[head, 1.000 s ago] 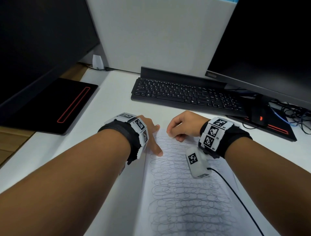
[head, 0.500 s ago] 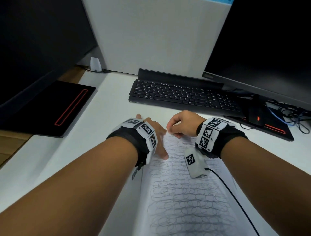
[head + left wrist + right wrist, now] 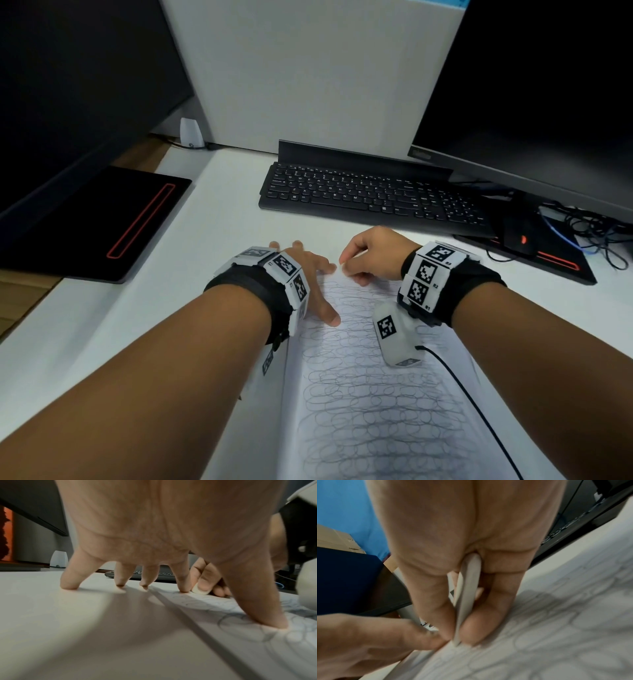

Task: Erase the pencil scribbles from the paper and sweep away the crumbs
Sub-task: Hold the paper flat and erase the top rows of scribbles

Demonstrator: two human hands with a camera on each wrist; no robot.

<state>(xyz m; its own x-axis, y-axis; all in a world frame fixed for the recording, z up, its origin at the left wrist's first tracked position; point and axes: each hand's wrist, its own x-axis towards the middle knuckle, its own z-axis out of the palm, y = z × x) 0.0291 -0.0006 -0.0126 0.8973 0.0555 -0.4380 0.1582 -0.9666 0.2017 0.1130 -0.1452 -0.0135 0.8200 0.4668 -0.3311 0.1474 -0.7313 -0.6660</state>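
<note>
Right hand point(image 3: 373, 255) pinches white eraser point(image 3: 464, 601) at paper's point(image 3: 376, 411) far edge; scribbles point(image 3: 370, 404) run lengthwise toward the person; left hand point(image 3: 308, 274) splayed flat, pinning the left margin.

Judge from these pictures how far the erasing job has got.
Barely started. Done: nothing looks erased; scribbles cover the paper. In hand: the left hand presses the sheet's far corner flat, while the right hand pinches a white eraser against its top edge. Left: the erasing and sweeping; no crumbs show.
</note>
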